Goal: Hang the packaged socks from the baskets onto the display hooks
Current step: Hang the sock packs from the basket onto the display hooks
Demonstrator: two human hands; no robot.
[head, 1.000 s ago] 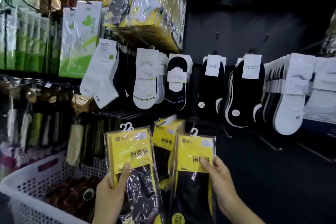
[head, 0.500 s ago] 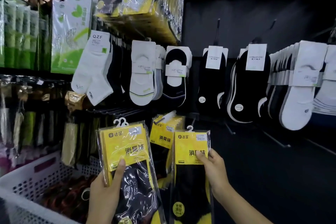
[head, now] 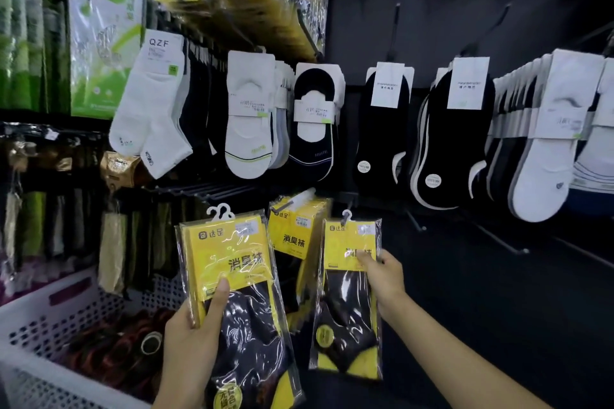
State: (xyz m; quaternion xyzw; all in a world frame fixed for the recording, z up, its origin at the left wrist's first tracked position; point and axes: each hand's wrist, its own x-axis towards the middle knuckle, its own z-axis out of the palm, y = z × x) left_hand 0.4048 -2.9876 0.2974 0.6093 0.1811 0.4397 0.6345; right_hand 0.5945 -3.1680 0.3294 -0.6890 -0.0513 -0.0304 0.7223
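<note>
The person is facing a wall of socks and holding sock packs in both hands. The left hand is gripping a small stack of packs from below, with the thumb lying flat on the front. The right hand is pinching one single pack by its right edge, with the thumb on the yellow card.

Each pack is a shiny, see-through plastic bag. A bright yellow card is filling the top half, with black writing and a small white sticker in the top corner. Black socks are showing in the bottom half, and a round yellow sticker is sitting near the bottom. Little white plastic hangers are sticking up from the top of the stack, and one more hanger is sticking up from the single pack.

The stack is leaning a bit to the left, just beside the white basket, which is holding dark things. The single pack is hanging just to the right of it. More of the same yellow packs are hanging on the wall between the two. It is too hard to tell if the single pack's hanger is on a hook. A thin metal display hook is sticking out of the dark wall to the right. White low socks and black low socks are hanging in rows above.
</note>
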